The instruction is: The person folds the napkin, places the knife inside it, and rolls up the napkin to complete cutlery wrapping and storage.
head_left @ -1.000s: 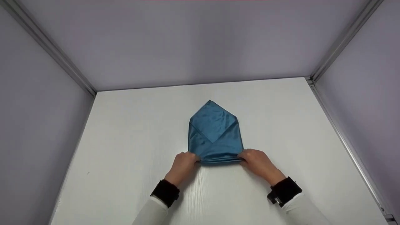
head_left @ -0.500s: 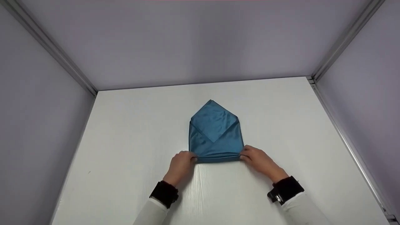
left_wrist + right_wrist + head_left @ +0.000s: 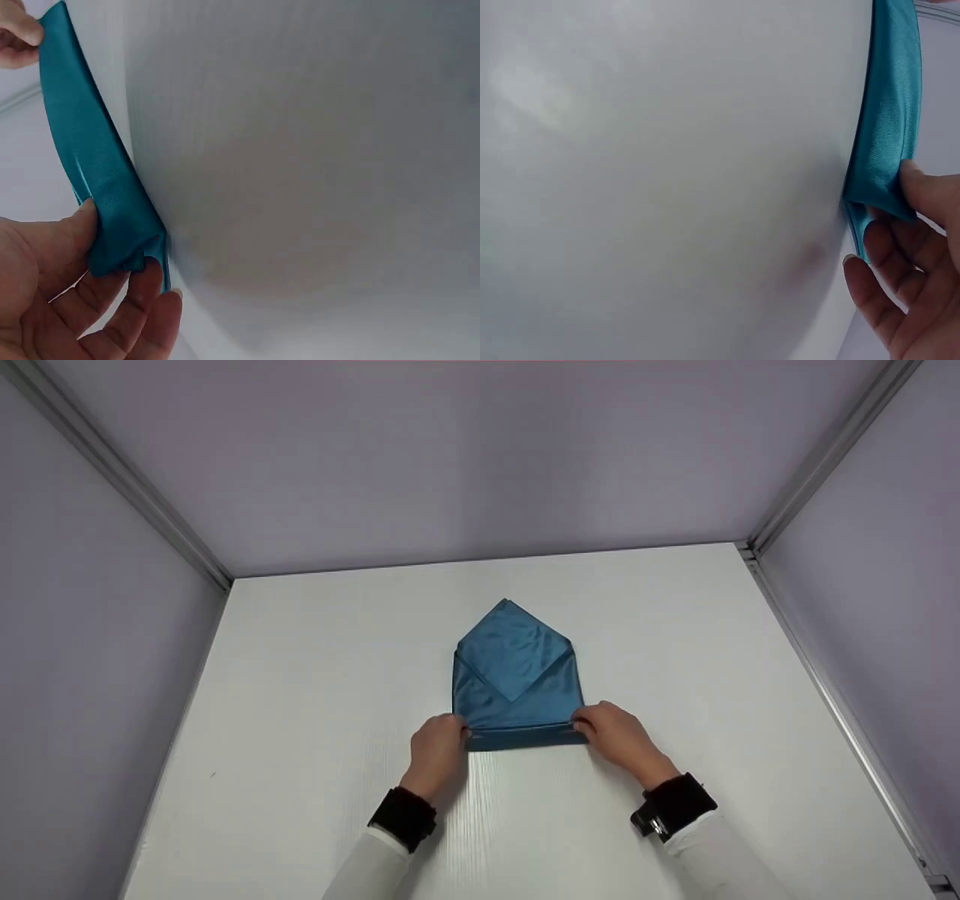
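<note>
A shiny blue cloth (image 3: 516, 675), folded into a house-like shape with its point away from me, lies in the middle of the white table (image 3: 300, 697). Its near edge is rolled into a narrow band (image 3: 525, 736). My left hand (image 3: 441, 747) pinches the band's left end (image 3: 120, 240) between thumb and fingers. My right hand (image 3: 611, 733) pinches the band's right end (image 3: 877, 196) the same way. Both hands rest low on the table, one at each lower corner of the cloth.
Pale grey walls (image 3: 480, 457) with metal corner rails (image 3: 120, 480) close the table on the left, back and right. White sleeves and black wrist bands (image 3: 401, 817) show at the bottom of the head view.
Both hands have moved away from me, turning the cloth's near edge over into a band. The cloth's visible body is shorter now.
</note>
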